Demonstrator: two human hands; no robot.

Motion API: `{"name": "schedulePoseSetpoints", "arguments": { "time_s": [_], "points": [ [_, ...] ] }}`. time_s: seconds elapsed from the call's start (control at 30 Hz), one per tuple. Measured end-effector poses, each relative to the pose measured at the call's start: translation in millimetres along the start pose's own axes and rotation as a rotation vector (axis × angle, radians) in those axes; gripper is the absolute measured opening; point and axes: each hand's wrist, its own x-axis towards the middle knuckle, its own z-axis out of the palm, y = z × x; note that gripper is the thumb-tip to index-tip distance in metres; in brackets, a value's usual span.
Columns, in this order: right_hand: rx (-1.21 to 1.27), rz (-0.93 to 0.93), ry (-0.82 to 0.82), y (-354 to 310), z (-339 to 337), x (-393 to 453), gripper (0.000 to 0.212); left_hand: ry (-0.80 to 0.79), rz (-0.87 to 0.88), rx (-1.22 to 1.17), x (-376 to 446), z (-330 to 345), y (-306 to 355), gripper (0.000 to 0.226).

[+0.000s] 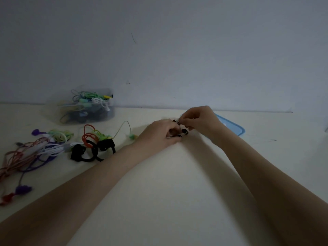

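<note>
Both hands meet at the far middle of the cream table (pixel 177 183). My left hand (pixel 160 133) curls its fingers round a small black-and-white earphone piece (pixel 184 131), mostly hidden by the fingers. My right hand (pixel 200 119) pinches another small part of the same earphone set just above it. The dim light blurs the detail between the fingertips.
A clear plastic box (pixel 88 107) full of tangled coloured earphones stands at the back left by the wall. Loose cables lie left of my arm: a black set (pixel 92 150), orange loops (pixel 89 137), white, purple and red cords (pixel 32 153). A blue lid (pixel 232 126) lies behind my right hand.
</note>
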Motion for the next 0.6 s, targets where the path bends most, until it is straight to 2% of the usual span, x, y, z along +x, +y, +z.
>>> {"name": "schedulePoseSetpoints", "arguments": {
  "time_s": [0.07,0.17,0.23,0.6],
  "points": [
    [0.193,-0.004,-0.007,-1,6,-2,0.013,0.056,-0.084,-0.133,2,-5,0,0.014],
    [0.540,0.025,0.007,-5,17,-4,0.012,0.239,-0.287,-0.567,4,-17,-8,0.014],
    [0.695,0.067,0.036,-5,23,-3,0.012,0.286,-0.376,-0.764,4,-22,-14,0.013],
    [0.859,0.101,-0.028,1,33,-8,0.013,0.236,-0.365,-0.786,-1,-21,-10,0.016]
  ]
}}
